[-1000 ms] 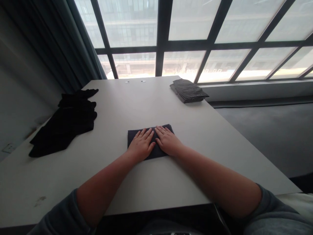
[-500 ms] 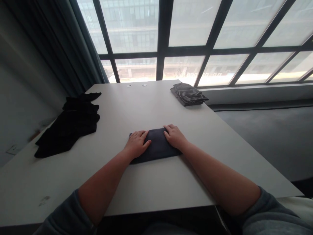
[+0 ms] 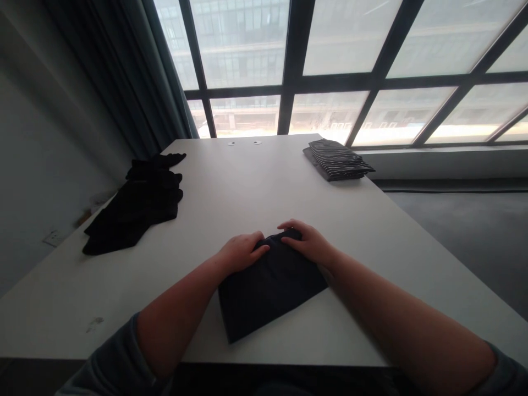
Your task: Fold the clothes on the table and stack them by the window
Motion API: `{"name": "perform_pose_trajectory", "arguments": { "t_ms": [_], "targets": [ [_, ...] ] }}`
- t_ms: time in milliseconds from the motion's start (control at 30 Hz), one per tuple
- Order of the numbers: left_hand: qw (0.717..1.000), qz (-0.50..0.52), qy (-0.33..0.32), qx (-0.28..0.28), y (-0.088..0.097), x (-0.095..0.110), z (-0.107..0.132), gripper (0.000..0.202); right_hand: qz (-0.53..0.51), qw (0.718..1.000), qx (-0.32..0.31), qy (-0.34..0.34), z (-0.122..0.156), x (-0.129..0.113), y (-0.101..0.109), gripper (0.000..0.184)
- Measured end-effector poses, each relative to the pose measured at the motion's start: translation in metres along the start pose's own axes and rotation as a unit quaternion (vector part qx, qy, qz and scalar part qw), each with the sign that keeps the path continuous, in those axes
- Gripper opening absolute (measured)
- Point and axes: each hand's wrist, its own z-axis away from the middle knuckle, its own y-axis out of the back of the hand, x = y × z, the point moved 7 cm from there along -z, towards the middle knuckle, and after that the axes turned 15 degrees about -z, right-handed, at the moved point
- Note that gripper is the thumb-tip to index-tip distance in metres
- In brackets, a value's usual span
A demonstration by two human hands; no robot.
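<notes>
A dark folded cloth [image 3: 268, 289] lies on the white table [image 3: 231, 192] just in front of me, its far edge lifted off the surface. My left hand [image 3: 241, 253] grips that far edge at the left, fingers curled over it. My right hand [image 3: 307, 242] grips the same edge at the right, fingers bent round the fabric. The two hands sit close together, almost touching.
A heap of black clothes [image 3: 138, 203] lies at the table's left side. A folded striped garment [image 3: 338, 159] rests at the far right corner. Large windows and a dark curtain [image 3: 136, 82] stand behind the table. The floor drops away to the right.
The hands went from lying flat on the cloth to gripping its far edge. The cloth has turned and come nearer to me, and the camera view has shifted left.
</notes>
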Motion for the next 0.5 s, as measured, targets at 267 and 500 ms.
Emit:
{"name": "perform_pose_trajectory", "arguments": {
  "t_ms": [267, 500],
  "targets": [
    [0.994, -0.013, 0.105, -0.015, -0.002, -0.017, -0.003, 0.033, -0.309, 0.917, -0.104, -0.230, 0.014, 0.013, -0.004, 0.094],
    [0.991, -0.062, 0.110, -0.051, 0.004, -0.017, 0.000, 0.035, -0.138, 0.950, -0.175, -0.216, 0.004, 0.004, -0.006, 0.045]
  ]
}}
